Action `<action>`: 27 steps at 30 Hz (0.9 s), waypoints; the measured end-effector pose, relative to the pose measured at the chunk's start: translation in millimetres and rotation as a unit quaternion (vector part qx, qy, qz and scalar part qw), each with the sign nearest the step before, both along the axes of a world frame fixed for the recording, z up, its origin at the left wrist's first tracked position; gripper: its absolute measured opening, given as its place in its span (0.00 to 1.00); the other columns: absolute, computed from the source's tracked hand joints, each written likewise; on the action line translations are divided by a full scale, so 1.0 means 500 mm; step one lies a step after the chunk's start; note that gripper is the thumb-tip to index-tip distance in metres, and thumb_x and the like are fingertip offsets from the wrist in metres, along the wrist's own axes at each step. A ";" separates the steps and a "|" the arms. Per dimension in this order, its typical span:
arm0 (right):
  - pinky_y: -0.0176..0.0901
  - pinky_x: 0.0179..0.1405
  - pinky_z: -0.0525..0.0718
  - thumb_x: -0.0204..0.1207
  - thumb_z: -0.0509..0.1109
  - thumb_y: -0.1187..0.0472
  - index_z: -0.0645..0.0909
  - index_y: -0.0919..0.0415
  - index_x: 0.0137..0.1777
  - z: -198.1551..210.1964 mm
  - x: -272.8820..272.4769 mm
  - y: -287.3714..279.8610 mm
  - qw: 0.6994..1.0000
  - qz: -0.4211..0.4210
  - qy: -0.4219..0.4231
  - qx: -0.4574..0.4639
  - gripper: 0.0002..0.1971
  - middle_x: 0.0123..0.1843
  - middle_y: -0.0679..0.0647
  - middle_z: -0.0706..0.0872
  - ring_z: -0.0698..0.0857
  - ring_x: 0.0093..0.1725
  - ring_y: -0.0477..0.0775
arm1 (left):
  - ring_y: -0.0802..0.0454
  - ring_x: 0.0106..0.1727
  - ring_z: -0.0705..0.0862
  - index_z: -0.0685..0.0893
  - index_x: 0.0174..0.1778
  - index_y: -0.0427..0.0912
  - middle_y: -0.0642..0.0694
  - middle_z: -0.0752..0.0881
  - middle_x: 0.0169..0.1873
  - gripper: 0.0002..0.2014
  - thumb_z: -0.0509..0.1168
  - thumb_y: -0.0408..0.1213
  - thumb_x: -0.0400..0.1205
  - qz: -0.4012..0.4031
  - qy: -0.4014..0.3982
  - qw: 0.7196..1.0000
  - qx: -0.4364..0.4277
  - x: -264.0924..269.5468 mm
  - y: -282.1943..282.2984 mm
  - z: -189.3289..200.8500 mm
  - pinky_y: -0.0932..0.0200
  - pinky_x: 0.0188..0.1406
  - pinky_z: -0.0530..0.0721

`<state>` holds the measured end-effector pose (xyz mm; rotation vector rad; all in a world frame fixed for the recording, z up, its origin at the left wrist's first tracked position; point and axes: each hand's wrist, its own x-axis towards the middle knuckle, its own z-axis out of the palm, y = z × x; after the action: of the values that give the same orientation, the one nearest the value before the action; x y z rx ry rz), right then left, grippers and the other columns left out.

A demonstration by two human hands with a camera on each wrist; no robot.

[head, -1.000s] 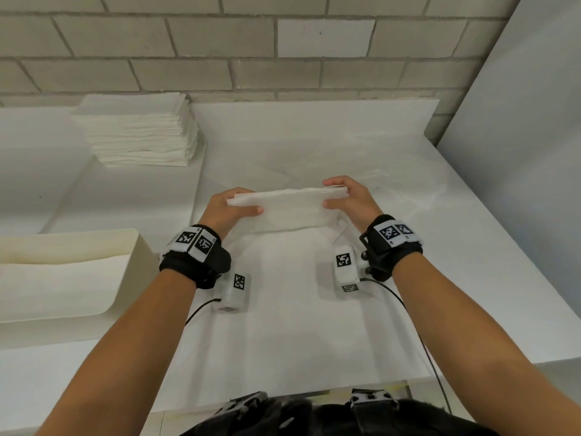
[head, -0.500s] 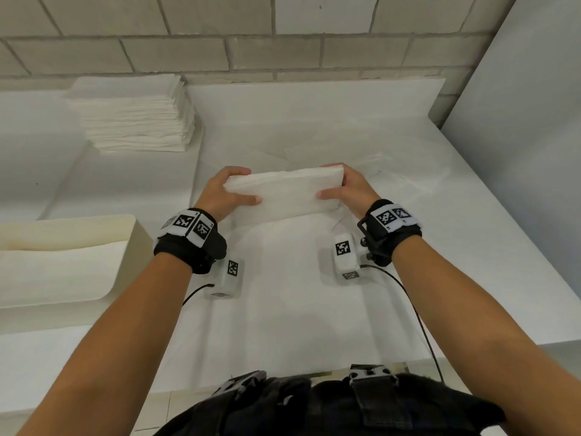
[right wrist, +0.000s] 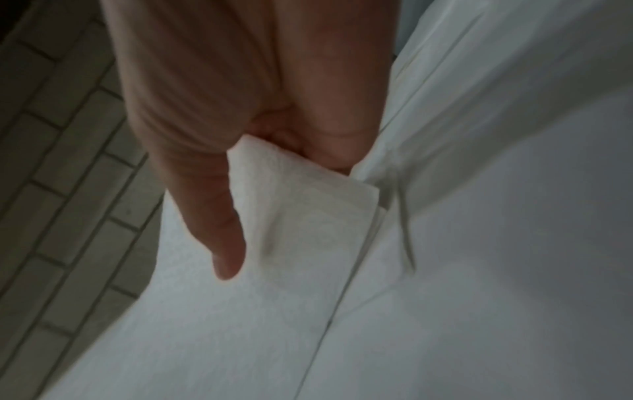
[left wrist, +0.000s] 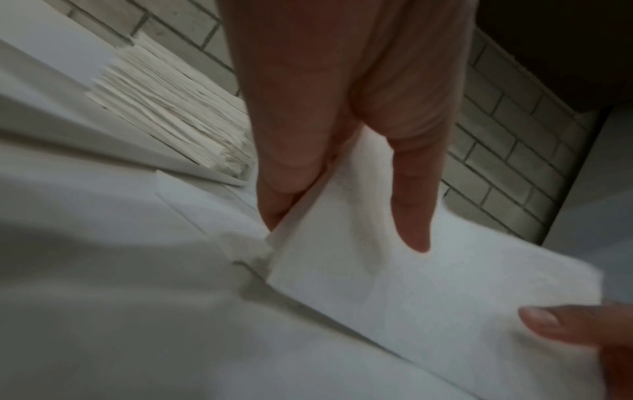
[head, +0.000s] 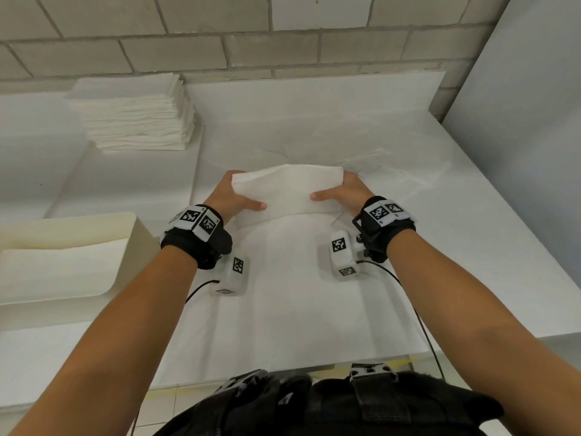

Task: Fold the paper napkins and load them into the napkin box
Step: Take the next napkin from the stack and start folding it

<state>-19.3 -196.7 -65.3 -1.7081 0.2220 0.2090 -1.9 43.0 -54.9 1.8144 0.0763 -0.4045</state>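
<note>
Item: paper napkin (head: 287, 191), white, soft, faintly embossed, a folded oblong.
Position: raised just above the table (head: 314, 309), long axis left to right, one short end in each hand.
Left hand (head: 232, 199): thumb on top, fingers beneath, pinching the left end.
Right hand (head: 341, 196): same pinch on the right end.
Napkin box (head: 138, 243): cream, smooth, rounded; left of the napkin, nearer the left hand.
Stock: napkin stack (head: 135, 114), ragged-edged, far left by the brick wall.
</note>
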 end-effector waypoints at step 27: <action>0.46 0.58 0.85 0.74 0.71 0.72 0.77 0.64 0.62 0.130 -0.007 0.100 0.982 0.000 -0.173 0.072 0.17 0.57 0.58 0.85 0.85 0.56 0.54 | 0.47 0.65 0.81 0.70 0.68 0.39 0.42 0.80 0.64 0.29 0.72 0.41 0.73 0.053 -0.175 0.973 -0.139 -0.057 -0.103 0.113 0.44 0.66 0.80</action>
<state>-22.6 -146.6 -0.4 -1.5714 -0.0496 -0.0728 -30.3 -8.5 1.5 1.5703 -0.1229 -0.0130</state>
